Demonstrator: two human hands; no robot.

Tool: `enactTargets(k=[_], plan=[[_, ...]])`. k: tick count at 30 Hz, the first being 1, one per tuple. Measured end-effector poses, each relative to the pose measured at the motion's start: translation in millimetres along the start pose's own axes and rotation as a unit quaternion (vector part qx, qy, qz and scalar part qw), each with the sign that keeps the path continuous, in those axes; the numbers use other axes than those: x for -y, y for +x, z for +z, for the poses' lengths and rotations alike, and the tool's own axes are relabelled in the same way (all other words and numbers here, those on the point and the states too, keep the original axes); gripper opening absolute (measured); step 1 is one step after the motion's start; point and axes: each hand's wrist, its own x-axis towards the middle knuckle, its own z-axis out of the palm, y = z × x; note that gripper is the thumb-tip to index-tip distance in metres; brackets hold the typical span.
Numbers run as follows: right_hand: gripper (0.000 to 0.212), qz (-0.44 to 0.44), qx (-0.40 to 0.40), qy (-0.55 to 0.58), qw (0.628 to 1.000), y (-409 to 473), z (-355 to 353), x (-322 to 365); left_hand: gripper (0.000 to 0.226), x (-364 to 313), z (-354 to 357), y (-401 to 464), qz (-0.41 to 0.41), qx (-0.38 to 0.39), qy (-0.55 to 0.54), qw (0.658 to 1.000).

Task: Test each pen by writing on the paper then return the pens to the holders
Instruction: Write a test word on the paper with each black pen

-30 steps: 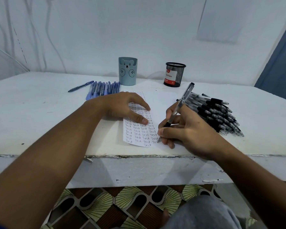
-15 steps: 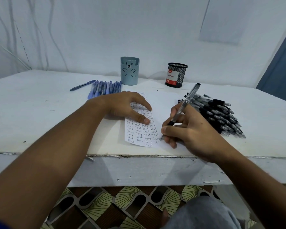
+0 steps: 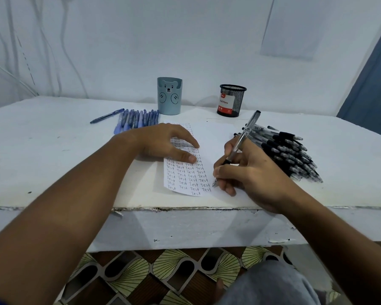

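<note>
Two holders [image 3: 169, 96], one paper [image 3: 186, 172].

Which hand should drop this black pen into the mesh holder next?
Right. The right hand already grips the black pen, and the mesh holder stands on its side of the table, likely within its reach. The left hand rests on the paper, steadying it.

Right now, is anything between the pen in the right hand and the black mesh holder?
Nothing visible. The pen in the right hand has bare table up to the black mesh holder; the black pen pile lies off to the right.
</note>
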Motion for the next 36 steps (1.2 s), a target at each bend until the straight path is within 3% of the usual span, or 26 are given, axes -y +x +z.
enactTargets(k=[4,7,10,14,18,22,25,29,33,36], plan=[[0.017,0.023,-0.031,0.096,0.995,4,0,-1,0.036,3,0,1,0.004,-0.039,-0.004,0.999],[0.040,0.057,-0.073,0.148,0.985,10,-1,5,0.033,1,2,0,-0.001,-0.063,-0.019,0.998],[0.053,0.048,-0.142,0.069,0.986,24,-8,17,0.031,0,2,-1,-0.007,-0.076,-0.023,0.997],[0.045,0.028,-0.217,0.043,0.975,52,-26,32,0.029,0,2,-1,-0.003,-0.082,-0.017,0.996],[0.022,0.024,-0.216,0.053,0.975,69,-44,40,0.027,1,2,-1,-0.003,-0.085,-0.017,0.996],[0.032,0.016,-0.230,0.044,0.972,78,-53,44,0.026,2,2,0,0.003,-0.086,-0.013,0.996],[0.028,0.007,-0.217,0.033,0.976,80,-55,48,0.026,1,3,0,0.006,-0.087,-0.007,0.996],[0.021,0.034,-0.225,-0.118,0.967,91,-69,58,0.025,0,4,2,0.006,-0.095,0.004,0.995],[0.016,0.090,-0.199,-0.425,0.879,101,-93,71,0.029,-1,3,6,-0.015,-0.102,0.001,0.995],[0.012,0.128,-0.149,-0.507,0.839,107,-102,75,0.034,1,-1,8,-0.051,-0.091,-0.008,0.994]])
